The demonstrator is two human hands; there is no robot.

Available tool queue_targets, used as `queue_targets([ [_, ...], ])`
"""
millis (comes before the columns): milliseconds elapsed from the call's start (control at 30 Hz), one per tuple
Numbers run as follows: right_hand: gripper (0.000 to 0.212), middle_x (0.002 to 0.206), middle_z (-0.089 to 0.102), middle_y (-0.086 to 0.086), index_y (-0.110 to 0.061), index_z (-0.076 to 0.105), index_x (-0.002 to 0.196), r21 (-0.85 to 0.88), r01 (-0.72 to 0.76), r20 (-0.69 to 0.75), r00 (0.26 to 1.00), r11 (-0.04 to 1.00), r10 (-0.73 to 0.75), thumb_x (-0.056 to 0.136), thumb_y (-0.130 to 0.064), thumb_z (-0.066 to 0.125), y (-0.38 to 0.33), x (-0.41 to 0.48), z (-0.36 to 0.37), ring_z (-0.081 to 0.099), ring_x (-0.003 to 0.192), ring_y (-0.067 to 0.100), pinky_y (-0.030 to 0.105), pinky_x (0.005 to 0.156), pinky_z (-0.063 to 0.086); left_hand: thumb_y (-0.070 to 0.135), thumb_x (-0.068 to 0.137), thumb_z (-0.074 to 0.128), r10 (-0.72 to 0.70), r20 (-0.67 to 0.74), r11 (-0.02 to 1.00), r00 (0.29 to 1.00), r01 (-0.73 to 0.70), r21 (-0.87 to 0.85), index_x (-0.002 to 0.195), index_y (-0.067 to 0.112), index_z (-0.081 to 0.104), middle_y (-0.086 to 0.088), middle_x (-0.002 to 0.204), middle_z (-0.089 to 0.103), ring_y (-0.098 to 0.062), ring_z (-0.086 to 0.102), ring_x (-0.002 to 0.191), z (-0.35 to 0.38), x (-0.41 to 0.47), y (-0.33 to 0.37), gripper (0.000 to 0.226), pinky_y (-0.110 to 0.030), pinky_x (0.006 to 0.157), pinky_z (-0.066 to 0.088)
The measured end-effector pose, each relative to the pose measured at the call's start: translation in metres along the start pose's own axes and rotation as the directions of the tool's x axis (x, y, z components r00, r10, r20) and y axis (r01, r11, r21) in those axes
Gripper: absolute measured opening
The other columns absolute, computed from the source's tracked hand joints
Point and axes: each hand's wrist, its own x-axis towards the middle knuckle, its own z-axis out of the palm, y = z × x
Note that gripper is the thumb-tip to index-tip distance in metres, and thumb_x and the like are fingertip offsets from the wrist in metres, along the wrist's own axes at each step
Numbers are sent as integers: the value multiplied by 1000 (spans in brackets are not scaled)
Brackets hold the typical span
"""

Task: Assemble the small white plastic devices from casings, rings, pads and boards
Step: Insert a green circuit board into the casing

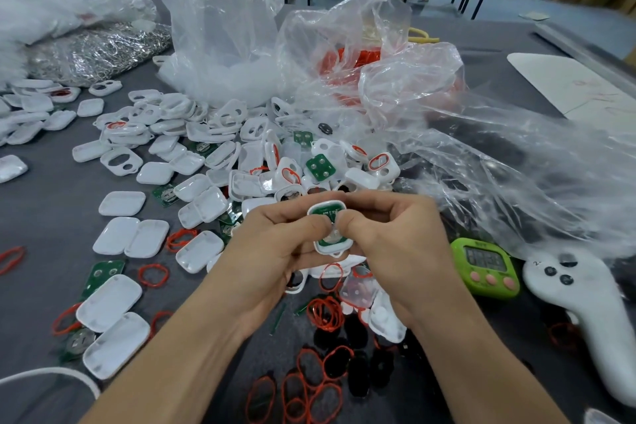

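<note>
My left hand and my right hand hold one small white casing between them above the table. A green board with a round metal disc lies inside the casing, and both thumbs press on it. A heap of white casing halves spreads across the table behind and to the left. Loose green boards lie among them. Red rings and black pads lie scattered just below my hands.
Crumpled clear plastic bags fill the back and right. A bag of metal key rings lies at the back left. A green timer and a white handheld controller sit to the right. A white cable curves at bottom left.
</note>
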Motion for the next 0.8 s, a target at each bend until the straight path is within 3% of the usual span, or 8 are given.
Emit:
queue_targets([
  [200,26,73,78,-4,-38,82,81,44,-10,-91,996,999,14,65,-20,71,1,-4,7,78,73,19,48,79,64,-7,91,58,28,-29,998,999,-27,54,102,15,83,-11,97,79,-19,77,77,4,-1,1,35,-25,64,60],
  [367,25,69,77,-1,-35,83,77,63,-41,-139,989,997,49,60,-21,71,2,-3,9,76,72,28,52,73,64,-7,90,58,20,-44,997,999,-17,72,102,14,83,-16,100,79,-22,77,79,5,-2,1,35,-28,66,61],
  [500,11,82,79,10,-14,83,84,130,-142,12,990,981,142,76,-7,78,0,4,1,77,79,32,46,75,65,-7,91,56,21,-61,997,998,-16,78,101,14,83,-18,99,78,-27,77,83,6,-3,3,36,-30,68,62],
  [600,13,92,79,18,-3,80,96,200,-185,137,978,962,160,94,-3,67,-3,5,-8,76,83,36,39,69,64,-9,91,52,33,-31,996,999,-30,89,102,15,83,-19,98,78,-29,78,83,6,-3,4,40,-29,68,62],
  [700,14,91,79,14,-10,81,96,102,-100,122,989,990,88,93,-5,69,0,6,-8,76,90,39,50,80,64,-10,89,52,34,-30,995,999,-31,93,102,16,83,-19,96,78,-32,78,83,7,-5,4,42,-29,68,62],
  [800,12,82,80,3,-21,83,90,-30,-2,21,1000,1000,2,83,-18,74,4,5,-3,77,84,29,51,84,62,-11,88,53,50,-37,993,998,-45,113,101,16,83,-17,92,79,-25,78,76,6,-6,3,43,-28,65,61],
])
